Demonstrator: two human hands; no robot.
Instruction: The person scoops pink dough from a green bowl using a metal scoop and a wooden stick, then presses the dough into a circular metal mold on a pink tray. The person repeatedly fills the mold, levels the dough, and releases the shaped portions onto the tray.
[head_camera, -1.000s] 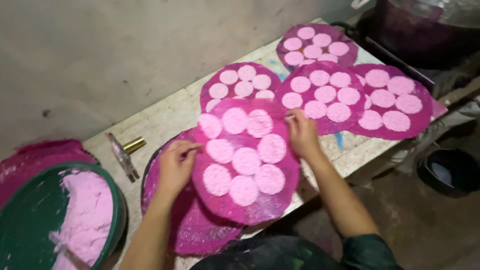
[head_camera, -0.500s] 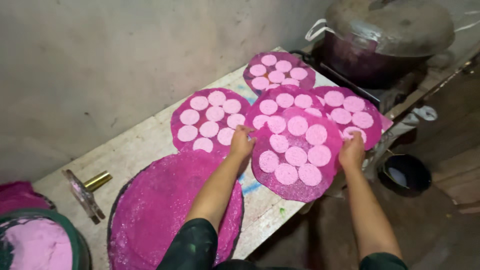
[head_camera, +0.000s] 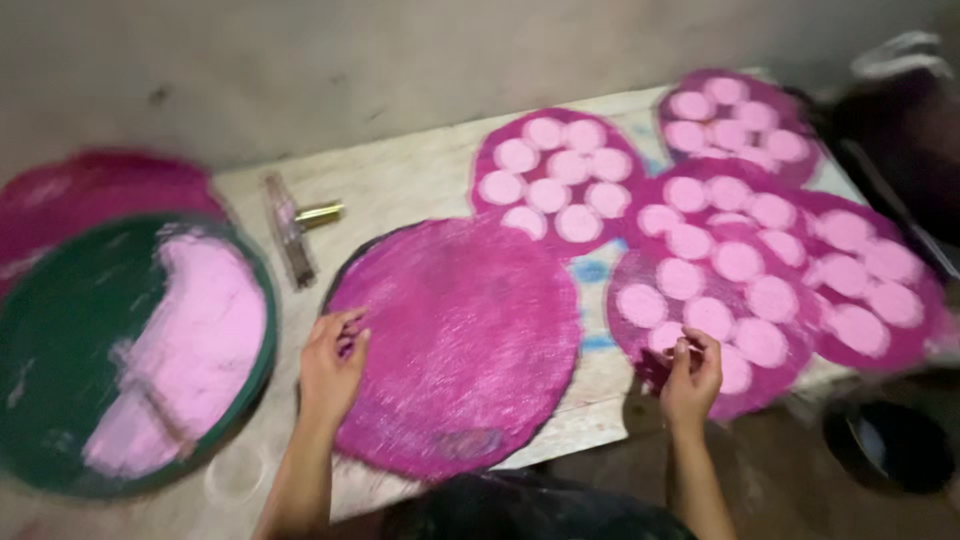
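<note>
My left hand (head_camera: 333, 365) rests with curled fingers on the left edge of a large bare magenta round sheet (head_camera: 470, 340) lying on the table. My right hand (head_camera: 688, 375) pinches the near edge of a magenta sheet covered with several pale pink discs (head_camera: 715, 300), which lies at the table's front right, overlapping its neighbours. Other disc-covered sheets (head_camera: 555, 180) lie behind it toward the wall.
A green round tray (head_camera: 60, 300) holding pale pink paste (head_camera: 190, 350) sits at the left, with a magenta sheet (head_camera: 90, 180) behind it. A scraper with a brass handle (head_camera: 295, 225) lies on the wooden table (head_camera: 400, 180). A dark pot (head_camera: 890, 445) stands below right.
The disc-covered sheet has been carried right and laid down over the others. My left hand has come back to the bare sheet; my right hand still holds the laid sheet's edge. The view swung left.
</note>
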